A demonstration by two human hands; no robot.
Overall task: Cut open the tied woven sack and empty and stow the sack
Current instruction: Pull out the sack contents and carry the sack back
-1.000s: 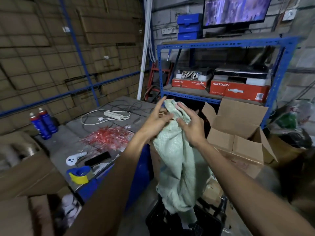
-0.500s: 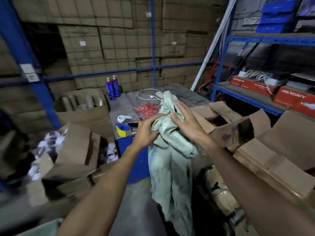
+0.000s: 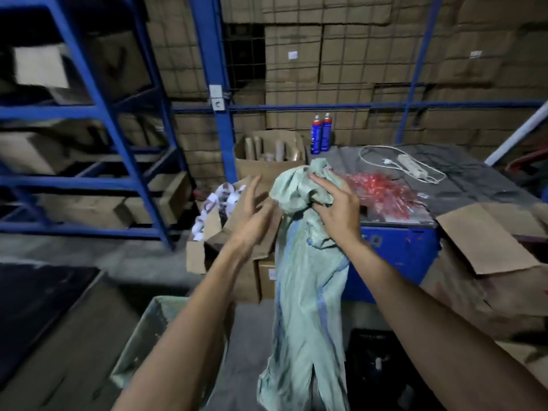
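The pale green woven sack (image 3: 308, 292) hangs limp and crumpled in front of me, with blue stripes down its length. My right hand (image 3: 335, 209) grips its bunched top at chest height. My left hand (image 3: 252, 212) is beside the sack on its left, fingers straight and spread, apart from the fabric and holding nothing. The sack's lower end dangles near the floor, close to a green-rimmed bin (image 3: 142, 336) at the bottom left.
A grey-topped blue table (image 3: 474, 185) stands at right with red plastic pieces (image 3: 382, 191), a white power strip (image 3: 412, 169) and two blue spray cans (image 3: 321, 133). Open cardboard boxes (image 3: 267, 161) crowd the floor ahead. Blue steel racking (image 3: 124, 149) fills the left.
My view has swung left, from the monitor shelf toward the blue racking. My left hand has let go of the sack's top and opened; my right hand still holds it.
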